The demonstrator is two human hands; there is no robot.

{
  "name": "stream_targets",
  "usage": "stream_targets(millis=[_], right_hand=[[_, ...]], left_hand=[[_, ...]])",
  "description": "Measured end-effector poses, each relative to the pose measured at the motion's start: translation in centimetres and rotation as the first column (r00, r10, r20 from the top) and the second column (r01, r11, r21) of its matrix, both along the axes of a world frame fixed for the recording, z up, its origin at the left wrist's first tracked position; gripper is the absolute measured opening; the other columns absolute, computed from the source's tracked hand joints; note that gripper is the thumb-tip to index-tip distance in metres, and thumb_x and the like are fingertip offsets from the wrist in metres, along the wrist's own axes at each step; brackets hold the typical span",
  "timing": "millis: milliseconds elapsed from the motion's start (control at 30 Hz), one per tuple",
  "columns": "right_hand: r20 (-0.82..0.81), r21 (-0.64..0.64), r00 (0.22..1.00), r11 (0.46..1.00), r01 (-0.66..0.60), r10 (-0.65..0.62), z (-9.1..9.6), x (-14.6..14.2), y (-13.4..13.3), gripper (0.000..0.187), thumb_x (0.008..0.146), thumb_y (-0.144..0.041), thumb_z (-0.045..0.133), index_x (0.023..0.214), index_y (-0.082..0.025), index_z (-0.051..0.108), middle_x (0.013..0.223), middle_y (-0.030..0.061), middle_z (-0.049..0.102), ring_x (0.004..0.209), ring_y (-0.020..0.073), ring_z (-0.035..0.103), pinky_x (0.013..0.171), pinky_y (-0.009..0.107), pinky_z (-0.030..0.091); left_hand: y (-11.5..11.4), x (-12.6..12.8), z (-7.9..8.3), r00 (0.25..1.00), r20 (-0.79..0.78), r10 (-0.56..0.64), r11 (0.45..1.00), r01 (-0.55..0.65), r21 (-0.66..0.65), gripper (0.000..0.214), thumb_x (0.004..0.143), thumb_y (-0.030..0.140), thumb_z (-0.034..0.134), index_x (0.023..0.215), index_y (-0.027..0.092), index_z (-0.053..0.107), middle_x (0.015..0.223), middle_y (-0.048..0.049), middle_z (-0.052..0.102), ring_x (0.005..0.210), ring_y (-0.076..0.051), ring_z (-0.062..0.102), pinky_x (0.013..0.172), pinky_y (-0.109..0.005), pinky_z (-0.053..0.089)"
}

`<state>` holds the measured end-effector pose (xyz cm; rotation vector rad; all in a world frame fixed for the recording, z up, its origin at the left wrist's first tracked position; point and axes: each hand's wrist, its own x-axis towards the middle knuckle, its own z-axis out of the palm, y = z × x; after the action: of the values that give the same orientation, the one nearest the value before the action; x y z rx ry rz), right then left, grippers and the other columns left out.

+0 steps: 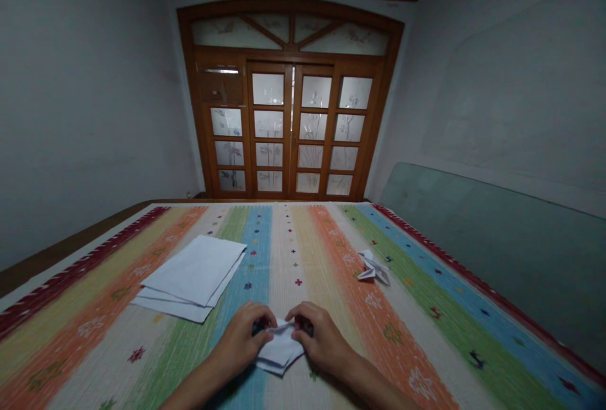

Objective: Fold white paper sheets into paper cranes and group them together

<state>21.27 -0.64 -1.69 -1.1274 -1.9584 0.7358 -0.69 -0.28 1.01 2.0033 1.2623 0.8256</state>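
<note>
Near the front of the table, a small folded piece of white paper (280, 354) is held between both hands. My left hand (250, 333) pinches its left side, thumb and fingers closed on the edge. On the opposite side, my right hand (316, 333) grips the paper the same way, with the thumb pressing on top. Its upper edge looks raised between the fingertips; the exact folds are too small to make out. Ahead and to the right lies a folded white paper figure (374, 268) with pointed parts, apart from both hands.
A loose stack of white paper sheets (196, 271) lies to the left, beyond my left hand. A striped, patterned cloth (293, 246) covers the table. Along the right side stands a pale green padded panel (473, 227). Wooden doors with glass panes (291, 126) are at the far end.
</note>
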Motion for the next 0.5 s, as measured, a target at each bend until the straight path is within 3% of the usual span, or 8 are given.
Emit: stream_targets(millis=[100, 200, 333, 500], right_hand=[[0.027, -0.002, 1.000, 1.000, 0.002, -0.002, 0.1, 0.0, -0.1, 0.042, 0.072, 0.001, 0.066, 0.108, -0.020, 0.074, 0.089, 0.0034, 0.068, 0.086, 0.0202, 0.063, 0.084, 0.032, 0.046], [0.072, -0.026, 0.997, 1.000, 0.001, 0.001, 0.7, -0.1, -0.3, 0.033, 0.077, -0.003, 0.066, 0.101, -0.021, 0.079, 0.090, 0.0049, 0.066, 0.089, 0.0213, 0.063, 0.083, 0.032, 0.047], [0.047, -0.028, 0.999, 1.000, -0.015, 0.016, 1.4, -0.2, -0.6, 0.034, 0.076, 0.001, 0.064, 0.097, -0.021, 0.079, 0.094, 0.0055, 0.065, 0.091, 0.0204, 0.064, 0.083, 0.030, 0.047], [0.062, 0.027, 0.998, 0.999, -0.027, 0.025, 1.1, -0.1, -0.5, 0.030, 0.076, -0.001, 0.067, 0.099, -0.017, 0.075, 0.088, 0.0044, 0.068, 0.085, 0.0200, 0.063, 0.081, 0.031, 0.047]], left_hand=[[0.0, 0.0, -0.1, 1.000, -0.019, 0.000, 1.000, 0.000, 0.024, 0.015, 0.073, 0.014, 0.063, 0.082, 0.020, 0.073, 0.085, -0.0039, 0.071, 0.088, -0.025, 0.062, 0.084, -0.034, 0.043], [-0.1, 0.0, -0.2, 0.999, -0.035, 0.003, 0.999, -0.001, 0.051, 0.012, 0.077, 0.016, 0.063, 0.083, 0.020, 0.074, 0.085, -0.0045, 0.071, 0.088, -0.025, 0.062, 0.083, -0.034, 0.043], [-0.3, 0.2, -0.3, 0.998, -0.069, -0.011, 0.996, 0.017, 0.087, 0.014, 0.083, 0.022, 0.065, 0.088, 0.023, 0.078, 0.086, -0.0055, 0.069, 0.090, -0.027, 0.061, 0.085, -0.036, 0.043], [-0.4, 0.4, -0.1, 0.998, -0.064, -0.025, 0.996, 0.030, 0.081, 0.014, 0.084, 0.022, 0.064, 0.086, 0.021, 0.077, 0.086, -0.0057, 0.067, 0.089, -0.025, 0.061, 0.083, -0.034, 0.043]])
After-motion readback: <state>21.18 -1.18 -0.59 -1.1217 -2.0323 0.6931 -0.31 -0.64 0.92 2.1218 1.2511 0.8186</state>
